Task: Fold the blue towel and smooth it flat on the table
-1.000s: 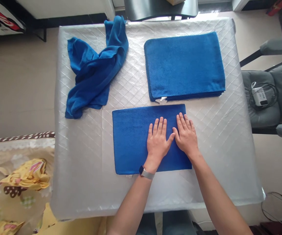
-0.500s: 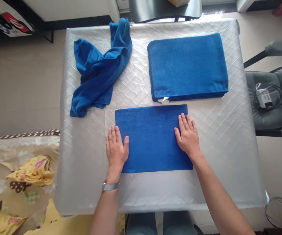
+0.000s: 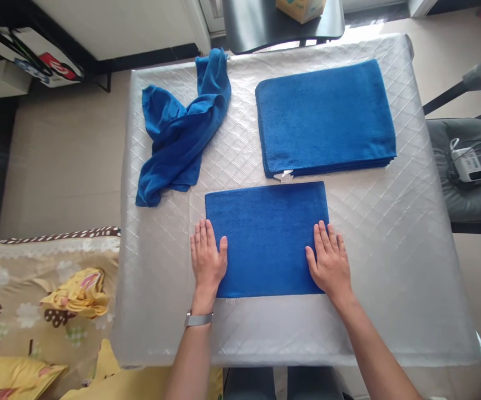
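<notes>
On the table (image 3: 398,266), the cloth (image 3: 269,244) is laid near the middle, its side edges covered by the left hand (image 3: 209,258) and right hand (image 3: 331,264), flat, gripping nothing, presumably to keep it smooth; beyond are set a stack (image 3: 327,116) and rumpled towel (image 3: 186,125).

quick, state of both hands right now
Left hand: open, palm down at the left edge of the near blue cloth, holding nothing.
Right hand: open, palm down at its right edge, holding nothing.
</notes>
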`<state>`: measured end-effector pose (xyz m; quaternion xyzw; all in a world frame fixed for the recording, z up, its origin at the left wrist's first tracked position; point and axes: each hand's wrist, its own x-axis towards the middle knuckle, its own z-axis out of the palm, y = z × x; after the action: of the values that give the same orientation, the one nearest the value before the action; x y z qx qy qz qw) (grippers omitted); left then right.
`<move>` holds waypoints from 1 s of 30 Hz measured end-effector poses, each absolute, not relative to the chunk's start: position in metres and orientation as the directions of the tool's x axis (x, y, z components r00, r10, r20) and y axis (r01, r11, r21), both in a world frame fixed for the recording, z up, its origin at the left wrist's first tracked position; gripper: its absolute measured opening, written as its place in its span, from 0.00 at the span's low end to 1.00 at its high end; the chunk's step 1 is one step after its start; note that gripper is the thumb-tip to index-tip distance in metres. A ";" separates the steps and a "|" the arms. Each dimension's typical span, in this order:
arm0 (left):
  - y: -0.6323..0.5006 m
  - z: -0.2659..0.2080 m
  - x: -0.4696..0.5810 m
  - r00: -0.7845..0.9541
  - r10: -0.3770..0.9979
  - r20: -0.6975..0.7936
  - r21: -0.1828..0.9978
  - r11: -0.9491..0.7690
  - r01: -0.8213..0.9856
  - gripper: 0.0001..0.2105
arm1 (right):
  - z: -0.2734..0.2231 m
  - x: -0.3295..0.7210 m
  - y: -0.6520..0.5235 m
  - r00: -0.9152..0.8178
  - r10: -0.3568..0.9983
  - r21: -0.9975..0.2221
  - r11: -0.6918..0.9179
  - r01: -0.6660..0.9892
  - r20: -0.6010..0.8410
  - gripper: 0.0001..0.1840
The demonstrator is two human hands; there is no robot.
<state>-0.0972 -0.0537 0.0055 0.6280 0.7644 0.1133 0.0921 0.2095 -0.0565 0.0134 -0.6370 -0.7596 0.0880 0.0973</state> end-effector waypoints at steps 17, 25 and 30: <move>-0.039 0.027 0.102 0.276 0.961 0.020 0.443 -0.256 0.859 0.29 | 0.005 0.215 -0.059 -0.210 0.978 -0.237 0.206 0.949 0.008 0.37; -0.052 0.017 0.053 0.146 0.988 -0.042 0.303 -0.126 0.945 0.32 | 0.008 0.213 -0.057 -0.174 0.985 -0.272 0.172 0.947 0.019 0.38; -0.066 0.014 -0.006 -0.026 0.999 -0.029 0.246 0.032 0.969 0.32 | 0.011 0.212 -0.057 -0.163 0.986 -0.275 0.164 0.947 0.023 0.38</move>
<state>-0.0059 -0.0657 0.0138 0.6911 0.7119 0.0790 0.0968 0.2122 -0.0571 0.0107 -0.6392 -0.7563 0.0985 0.0986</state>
